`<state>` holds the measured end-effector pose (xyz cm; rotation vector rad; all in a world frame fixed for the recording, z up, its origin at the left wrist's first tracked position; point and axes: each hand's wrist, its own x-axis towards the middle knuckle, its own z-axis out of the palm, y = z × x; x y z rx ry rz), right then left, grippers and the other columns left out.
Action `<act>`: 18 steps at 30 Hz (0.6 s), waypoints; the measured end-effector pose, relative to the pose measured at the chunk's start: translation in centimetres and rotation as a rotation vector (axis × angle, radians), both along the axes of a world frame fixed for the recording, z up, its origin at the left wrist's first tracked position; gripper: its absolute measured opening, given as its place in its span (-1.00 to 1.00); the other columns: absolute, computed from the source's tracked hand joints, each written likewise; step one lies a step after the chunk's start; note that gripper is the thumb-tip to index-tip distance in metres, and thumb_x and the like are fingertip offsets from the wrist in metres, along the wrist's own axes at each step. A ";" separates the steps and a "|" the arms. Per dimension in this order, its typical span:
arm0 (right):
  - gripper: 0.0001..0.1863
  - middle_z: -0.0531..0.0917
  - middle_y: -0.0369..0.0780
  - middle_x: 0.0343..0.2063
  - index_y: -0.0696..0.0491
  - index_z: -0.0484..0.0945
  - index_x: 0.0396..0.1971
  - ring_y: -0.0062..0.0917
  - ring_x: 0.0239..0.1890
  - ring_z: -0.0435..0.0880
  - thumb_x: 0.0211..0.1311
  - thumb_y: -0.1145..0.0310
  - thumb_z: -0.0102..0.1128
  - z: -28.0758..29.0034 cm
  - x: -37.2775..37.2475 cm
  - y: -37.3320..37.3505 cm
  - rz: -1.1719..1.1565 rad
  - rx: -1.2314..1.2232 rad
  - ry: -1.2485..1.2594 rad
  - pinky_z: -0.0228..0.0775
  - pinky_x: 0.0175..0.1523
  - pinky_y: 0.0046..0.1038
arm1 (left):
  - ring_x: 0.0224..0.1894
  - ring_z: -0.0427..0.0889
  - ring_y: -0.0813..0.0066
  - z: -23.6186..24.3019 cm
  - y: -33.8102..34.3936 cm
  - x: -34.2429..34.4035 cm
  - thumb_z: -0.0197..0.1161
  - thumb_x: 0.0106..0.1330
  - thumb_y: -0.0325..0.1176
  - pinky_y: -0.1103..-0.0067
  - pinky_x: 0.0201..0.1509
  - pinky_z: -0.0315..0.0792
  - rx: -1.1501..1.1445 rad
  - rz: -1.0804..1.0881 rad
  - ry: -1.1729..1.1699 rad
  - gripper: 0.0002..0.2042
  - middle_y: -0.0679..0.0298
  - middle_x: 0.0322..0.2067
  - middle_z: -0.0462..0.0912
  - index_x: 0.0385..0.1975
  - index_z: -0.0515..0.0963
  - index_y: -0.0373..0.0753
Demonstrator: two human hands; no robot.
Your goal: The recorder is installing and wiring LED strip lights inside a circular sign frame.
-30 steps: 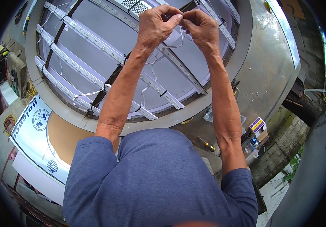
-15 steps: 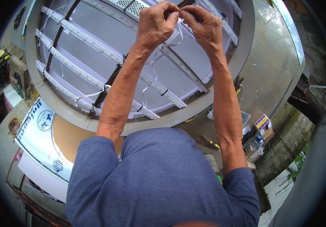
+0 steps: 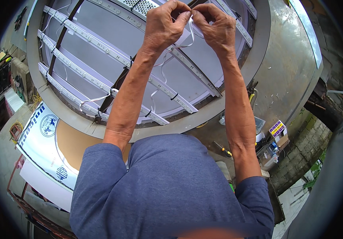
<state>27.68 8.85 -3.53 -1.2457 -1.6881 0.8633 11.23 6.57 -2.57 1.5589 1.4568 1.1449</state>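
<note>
- Grey metal round sign housing (image 3: 275, 79) fills most of the view, with rows of white light strips (image 3: 100, 44) running across its inside.
- Both arms reach up to the top of it; left hand (image 3: 164, 24) and right hand (image 3: 216, 27) sit fingertip to fingertip.
- Thin white wires (image 3: 190, 34) are pinched between both sets of fingers, loose ends trailing down.
- Looks like the joining step; next move probably needs a firm twist without yanking the 2 ends.
</note>
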 end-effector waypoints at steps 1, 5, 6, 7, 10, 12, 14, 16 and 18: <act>-0.85 0.80 -0.25 -0.46 0.06 0.77 -0.26 -0.61 -0.42 0.78 0.26 0.33 0.39 0.1 -0.1 0.0 0.000 -0.004 0.007 0.63 -0.23 -0.57 | -0.26 0.73 0.64 0.1 -0.1 -0.1 0.37 0.38 -0.41 0.68 -0.18 0.58 -0.053 -0.002 -0.086 -0.88 0.35 -0.33 0.78 -0.15 0.71 -0.25; -0.84 0.79 -0.25 -0.46 0.06 0.77 -0.25 -0.60 -0.43 0.78 0.27 0.31 0.39 0.2 -0.1 0.2 0.029 0.034 -0.025 0.63 -0.25 -0.56 | -0.22 0.70 0.67 0.4 -0.1 -0.6 0.39 0.38 -0.37 0.72 -0.22 0.53 -0.172 -0.025 -0.219 -0.86 0.38 -0.30 0.77 -0.14 0.70 -0.22; -0.84 0.79 -0.25 -0.46 0.06 0.77 -0.25 -0.60 -0.43 0.78 0.27 0.31 0.39 0.3 -0.1 0.3 0.030 0.034 -0.023 0.63 -0.25 -0.56 | -0.23 0.69 0.68 0.1 0.0 -0.7 0.41 0.36 -0.35 0.73 -0.25 0.51 -0.182 -0.027 -0.230 -0.84 0.38 -0.31 0.77 -0.14 0.70 -0.21; -0.83 0.79 -0.24 -0.47 0.06 0.77 -0.25 -0.59 -0.44 0.77 0.27 0.30 0.39 0.5 0.0 0.3 0.037 0.035 -0.058 0.63 -0.27 -0.56 | -0.24 0.68 0.68 -0.1 0.0 -0.8 0.43 0.35 -0.34 0.75 -0.28 0.48 -0.192 -0.029 -0.241 -0.83 0.38 -0.31 0.77 -0.13 0.70 -0.20; -0.82 0.79 -0.24 -0.49 0.05 0.77 -0.24 -0.59 -0.47 0.77 0.27 0.27 0.40 0.5 0.2 0.3 0.060 0.054 -0.088 0.62 -0.30 -0.56 | -0.26 0.67 0.68 -0.4 0.0 -1.1 0.46 0.32 -0.34 0.75 -0.29 0.48 -0.207 -0.033 -0.247 -0.82 0.39 -0.32 0.76 -0.14 0.70 -0.20; -0.82 0.78 -0.24 -0.49 0.05 0.77 -0.24 -0.59 -0.48 0.76 0.27 0.27 0.40 0.5 0.3 0.4 0.075 0.073 -0.084 0.61 -0.31 -0.55 | -0.25 0.67 0.67 -0.5 0.0 -1.1 0.47 0.31 -0.35 0.74 -0.24 0.51 -0.206 -0.038 -0.267 -0.82 0.39 -0.31 0.75 -0.15 0.70 -0.20; -0.82 0.78 -0.24 -0.50 0.04 0.77 -0.24 -0.58 -0.49 0.76 0.26 0.27 0.41 0.6 0.3 0.3 0.077 0.034 -0.086 0.60 -0.32 -0.55 | -0.24 0.67 0.67 -0.6 0.1 -1.2 0.48 0.30 -0.36 0.73 -0.20 0.54 -0.205 -0.041 -0.287 -0.82 0.39 -0.31 0.75 -0.15 0.70 -0.21; -0.81 0.78 -0.23 -0.50 0.04 0.77 -0.23 -0.58 -0.49 0.76 0.26 0.26 0.41 0.7 0.3 0.3 0.084 0.028 -0.091 0.61 -0.31 -0.54 | -0.21 0.68 0.64 -0.6 0.2 -1.2 0.47 0.30 -0.39 0.70 -0.07 0.58 -0.191 -0.061 -0.307 -0.84 0.38 -0.30 0.74 -0.18 0.70 -0.22; -0.80 0.78 -0.23 -0.50 0.05 0.77 -0.22 -0.58 -0.49 0.75 0.26 0.26 0.41 0.9 0.4 0.2 0.091 0.021 -0.095 0.61 -0.31 -0.53 | -0.20 0.68 0.64 -0.3 0.1 -1.4 0.45 0.31 -0.42 0.68 -0.02 0.58 -0.209 -0.075 -0.310 -0.86 0.37 -0.30 0.74 -0.19 0.69 -0.22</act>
